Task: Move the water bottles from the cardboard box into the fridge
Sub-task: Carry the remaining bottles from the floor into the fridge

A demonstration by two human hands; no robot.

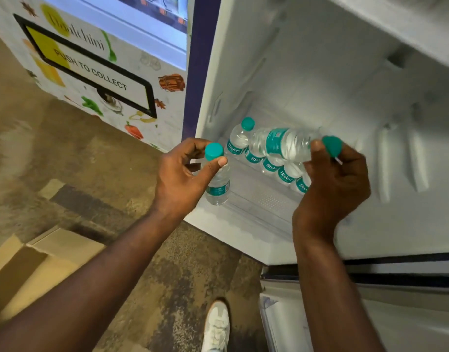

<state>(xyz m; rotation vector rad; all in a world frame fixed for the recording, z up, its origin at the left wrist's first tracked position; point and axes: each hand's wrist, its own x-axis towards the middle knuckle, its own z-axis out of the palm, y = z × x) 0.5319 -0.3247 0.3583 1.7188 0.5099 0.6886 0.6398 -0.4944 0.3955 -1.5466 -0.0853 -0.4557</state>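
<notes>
Fingers of our left hand point(182, 171) pinch an upright bottle point(217, 182) below its teal cap, probably to stand it at the shelf's front. Our right hand point(331, 179) grips a second bottle point(284, 144) by its neck, lying sideways over the row of bottles point(269, 161) already inside the fridge point(320, 72). All are clear plastic with teal labels. Behind us on the floor, the cardboard box point(35, 260) waits.

Both bare forearms are reaching forward and up, wrists apart. Left hand point(182, 171) is pinching a bottle point(217, 179) just under its cap, thumb in front, fingers curled behind. Right hand point(332, 184) is gripping a second bottle point(284, 143) at its neck, holding it sideways; a white-shoed foot point(216, 326) is showing below.
</notes>
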